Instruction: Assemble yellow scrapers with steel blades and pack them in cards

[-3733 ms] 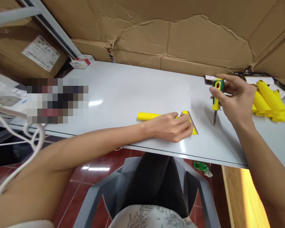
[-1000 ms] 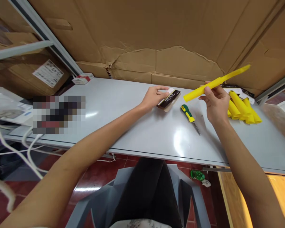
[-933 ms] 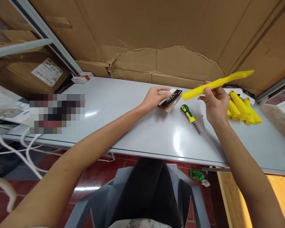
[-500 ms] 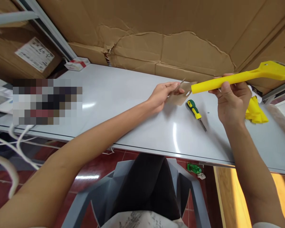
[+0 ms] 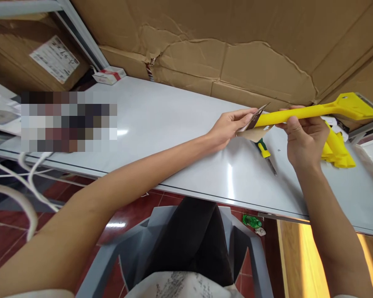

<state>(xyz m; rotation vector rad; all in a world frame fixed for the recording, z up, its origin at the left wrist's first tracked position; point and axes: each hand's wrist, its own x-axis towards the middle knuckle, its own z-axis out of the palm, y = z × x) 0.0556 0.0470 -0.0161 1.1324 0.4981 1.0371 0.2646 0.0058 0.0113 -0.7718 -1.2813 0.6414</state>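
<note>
My left hand (image 5: pixel 225 129) pinches a folded cardboard packaging card (image 5: pixel 255 135) with a hang hole, its two leaves spread apart. My right hand (image 5: pixel 307 138) grips a yellow long-handled scraper (image 5: pixel 318 110), thumb on the near side; its wide blade head points right. The handle's free end reaches in between the card's leaves, beside my left fingertips. Below the card on the table lies a green and yellow screwdriver (image 5: pixel 265 152), its handle partly covered by the card. More yellow plastic parts (image 5: pixel 338 149) lie behind my right wrist.
The white table (image 5: pixel 174 136) backs onto a tall cardboard sheet (image 5: pixel 186 58). A small red and white box (image 5: pixel 109 75) stands at the back left, near a labelled carton (image 5: pixel 27 49). A blurred patch covers things on the left. A tiny dark piece lies near the screwdriver.
My left hand has moved right with the card, bringing its leaves around the scraper's handle end. The card now covers part of the screwdriver. The view has shifted slightly.
</note>
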